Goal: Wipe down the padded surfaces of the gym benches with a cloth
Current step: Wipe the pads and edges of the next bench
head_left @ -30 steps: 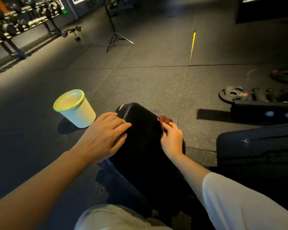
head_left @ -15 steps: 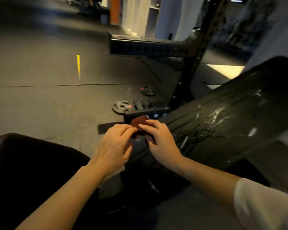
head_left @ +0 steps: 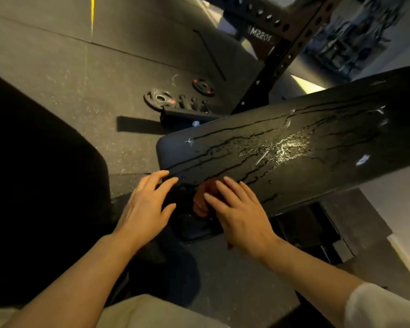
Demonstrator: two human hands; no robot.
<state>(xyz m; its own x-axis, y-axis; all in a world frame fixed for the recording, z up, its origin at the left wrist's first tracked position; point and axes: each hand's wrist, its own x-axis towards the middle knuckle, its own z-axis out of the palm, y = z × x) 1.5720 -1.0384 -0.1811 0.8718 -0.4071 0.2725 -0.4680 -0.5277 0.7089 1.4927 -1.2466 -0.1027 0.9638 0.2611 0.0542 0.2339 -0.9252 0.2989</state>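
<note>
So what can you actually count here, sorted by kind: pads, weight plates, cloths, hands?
Black bench pads: 2, the wet pad and the dark pad at left.
Weight plates: 2, the nearer plate and the farther plate, both on the floor.
Cloths: 1, the reddish cloth, under the right hand.
Hands: 2, counting the left hand.
Total: 7.

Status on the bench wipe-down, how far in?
Done: can't confirm; the seat pad at left is too dark to judge. In hand: right hand presses the reddish cloth against the near edge of the inclined back pad; left hand open beside it. Left: that pad is wet, streaks running down, glistening patch unwiped.
</note>
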